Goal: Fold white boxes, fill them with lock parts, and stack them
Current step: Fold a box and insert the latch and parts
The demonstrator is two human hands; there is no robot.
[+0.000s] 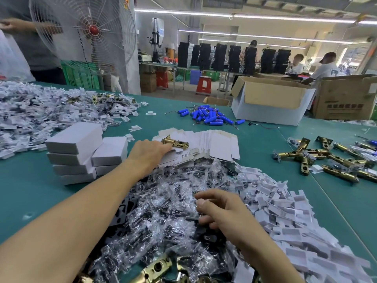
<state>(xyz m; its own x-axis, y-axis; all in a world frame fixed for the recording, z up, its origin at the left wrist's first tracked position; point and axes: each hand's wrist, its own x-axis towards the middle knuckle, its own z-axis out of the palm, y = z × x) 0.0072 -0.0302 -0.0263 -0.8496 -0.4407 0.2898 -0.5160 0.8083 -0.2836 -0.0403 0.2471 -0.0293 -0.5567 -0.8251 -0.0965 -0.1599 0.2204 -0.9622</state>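
The left hand (150,152) is reaching forward over the green table (263,156), its fingers stretched nearly straight and lying on the fanned stack of flat box blanks (216,145). Its fingertips are touching the blanks just beside a brass latch (175,142) that is lying on top of that stack. It is not gripping the latch.

The right hand (222,213) is sitting nearer the body, its fingers curled in and the thumb pressing toward them, pinching a clear plastic packet (201,219) with small dark parts inside. It is hovering over the big heap of packets (163,201) of the same kind.

Folded white boxes (75,154) are standing in two piles touching each other, just left of the left wrist. White cardboard inserts (285,213) are spilling along the right side of the heap. More brass latches (326,159) are lying well apart on the right, and blue batteries (210,116) are lying beyond the blanks.
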